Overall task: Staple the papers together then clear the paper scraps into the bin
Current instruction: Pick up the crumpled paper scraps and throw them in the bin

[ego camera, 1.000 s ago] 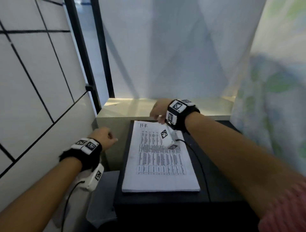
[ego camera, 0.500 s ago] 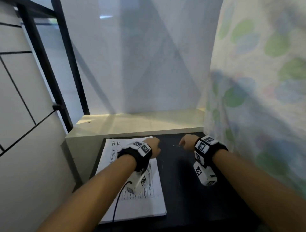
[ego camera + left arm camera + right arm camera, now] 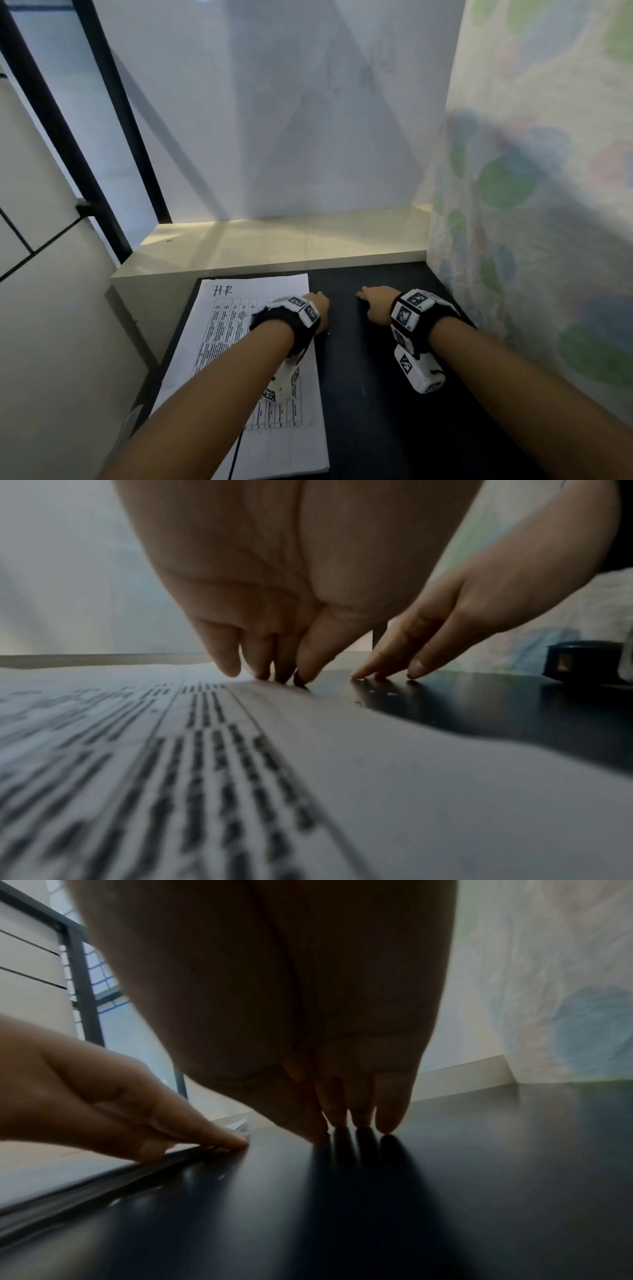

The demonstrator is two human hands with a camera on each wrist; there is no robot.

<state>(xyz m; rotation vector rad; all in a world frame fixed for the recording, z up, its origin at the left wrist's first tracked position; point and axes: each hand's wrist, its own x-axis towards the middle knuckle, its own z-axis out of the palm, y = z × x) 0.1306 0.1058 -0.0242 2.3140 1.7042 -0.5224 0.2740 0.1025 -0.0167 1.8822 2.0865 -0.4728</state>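
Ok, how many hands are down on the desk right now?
2. The left hand has its fingertips at the right edge of the paper stack. The right hand has its fingertips on the bare black desk beside it. No other hand shows.

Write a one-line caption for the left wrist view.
Both hands' fingertips press down where the printed papers meet the dark table.

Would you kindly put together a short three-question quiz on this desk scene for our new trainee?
1. True or false: the left hand has its fingertips at the right edge of the printed paper stack.
2. The right hand's fingertips touch: A) the paper stack B) the black tabletop C) the pale ledge.
3. Fill in: the handwriting atop the stack reads ____.

Key: 1 true; 2 B; 3 H.R
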